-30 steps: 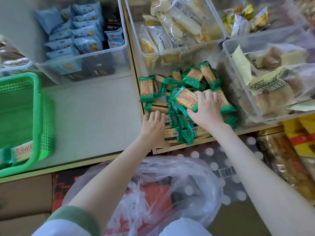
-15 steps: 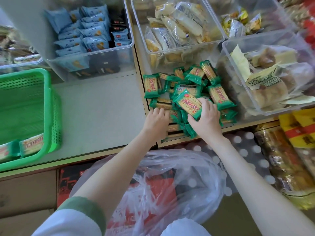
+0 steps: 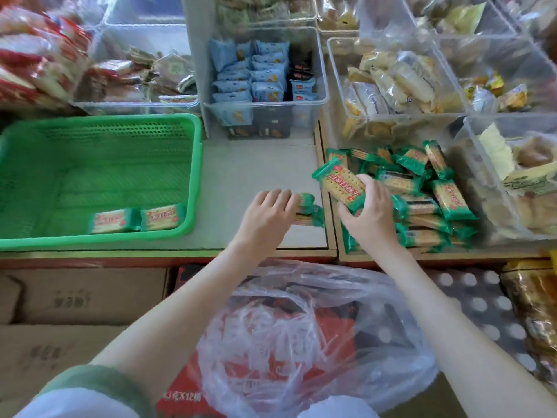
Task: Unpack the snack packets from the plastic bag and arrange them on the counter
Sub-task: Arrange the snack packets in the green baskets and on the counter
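Note:
A heap of green-and-gold cracker packets (image 3: 428,203) lies on the right part of the counter. My right hand (image 3: 369,212) is shut on one packet (image 3: 339,184), lifted at the heap's left edge. My left hand (image 3: 268,214) grips a couple of packets (image 3: 309,211) over the grey counter (image 3: 259,170), left of the heap. A green mesh basket (image 3: 193,164) at the left holds two more packets (image 3: 137,218). The crumpled clear plastic bag (image 3: 301,336) sits below the counter edge, between my forearms.
Clear bins stand along the back: blue packets (image 3: 259,76), pale bread rolls (image 3: 391,86), pastries (image 3: 518,176) at right, red-wrapped snacks (image 3: 39,55) at left. Cardboard boxes (image 3: 75,297) and a red carton (image 3: 187,399) sit below the counter. A dotted bag (image 3: 473,297) lies at right.
Both hands have drawn packets out of the heap and shifted left; the left hand now holds packets over the grey counter. The view has swung left, showing more of the green basket.

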